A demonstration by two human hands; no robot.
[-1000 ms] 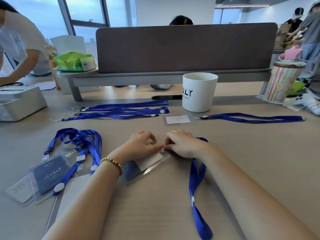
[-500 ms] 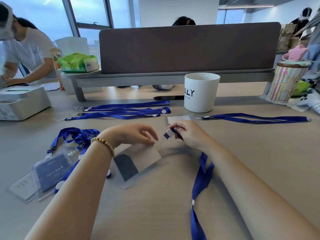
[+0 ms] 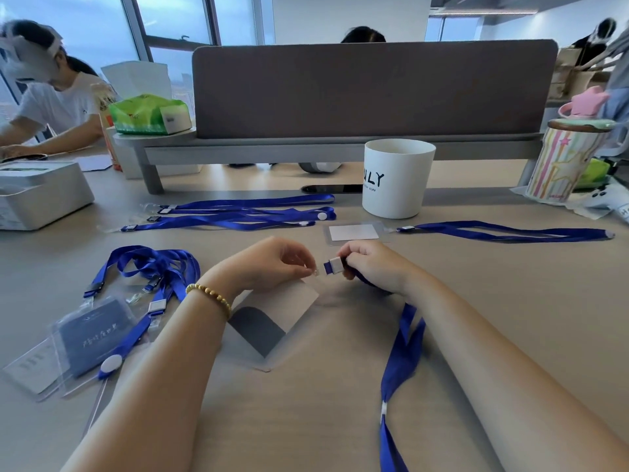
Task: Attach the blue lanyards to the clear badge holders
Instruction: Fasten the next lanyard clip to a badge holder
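Two raised hands, left hand [image 3: 272, 264] pinching holder [image 3: 272, 321], right hand [image 3: 371, 264] gripping lanyard [image 3: 401, 356]

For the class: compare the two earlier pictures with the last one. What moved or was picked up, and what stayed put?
Both hands rose off the beige table. The left hand lifted the clear plastic badge holder by its top edge; the right hand raised the blue lanyard's metal clip end towards it. The white mug and other lanyards stayed put.

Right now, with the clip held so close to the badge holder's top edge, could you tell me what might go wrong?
The left hand pinches only the top edge of the badge holder, whose body hangs tilted, so it could twist away from the clip. The lanyard trails from the right hand under that forearm and may snag. The white cup stands just behind, so a lifted hand could knock it.
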